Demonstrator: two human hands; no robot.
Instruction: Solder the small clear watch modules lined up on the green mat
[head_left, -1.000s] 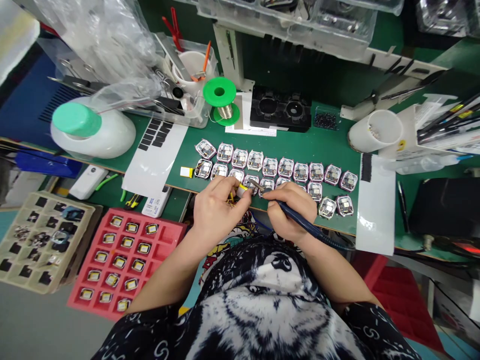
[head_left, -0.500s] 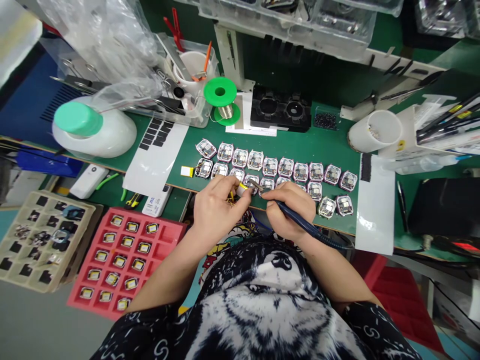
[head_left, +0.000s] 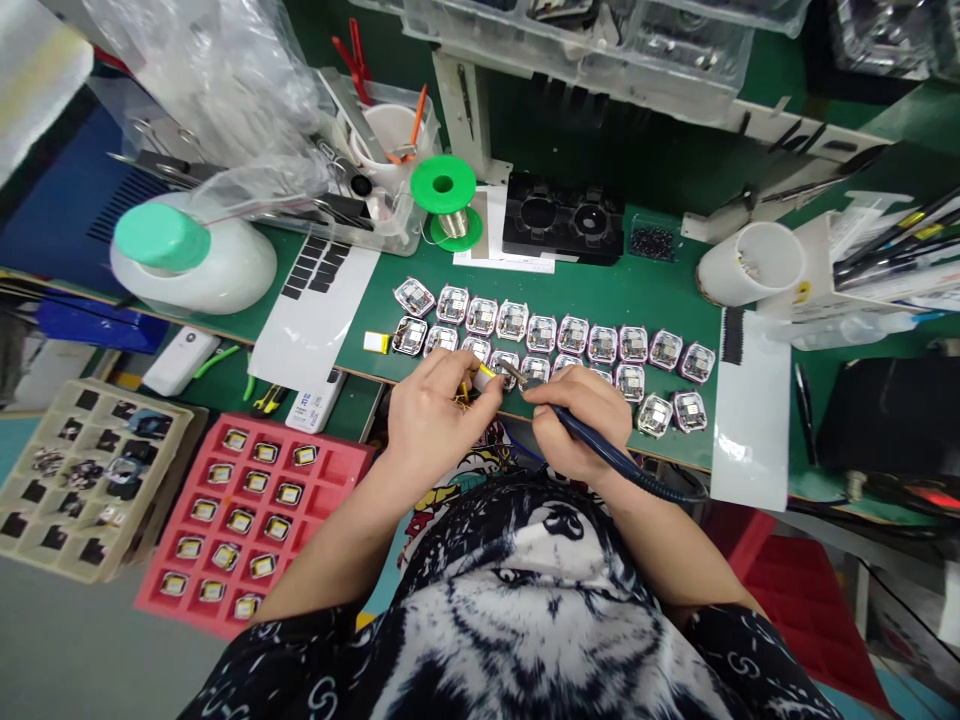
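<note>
My left hand [head_left: 439,405] is closed on a small yellow-and-white battery [head_left: 484,378] at the front edge of the green bench [head_left: 420,262]. My right hand [head_left: 581,415] grips a soldering iron [head_left: 534,382] with a dark blue cable, its tip pointing left toward a watch module just beyond the battery. Whether the tip touches anything is too small to tell. Two rows of open watch modules [head_left: 512,321] lie past my hands, some partly covered by my fingers. Another battery [head_left: 376,343] rests flat left of the rows.
A pink tray [head_left: 304,530] of watch parts and a beige tray [head_left: 161,470] stand at lower left. Behind are a solder spool [head_left: 443,185], a black fixture [head_left: 562,222] and a white cup [head_left: 750,262]. A white bottle [head_left: 217,270] stands left, a white sheet [head_left: 750,430] right.
The view has shifted very slightly. Both hands keep almost the same pose, still holding the battery and the soldering iron.
</note>
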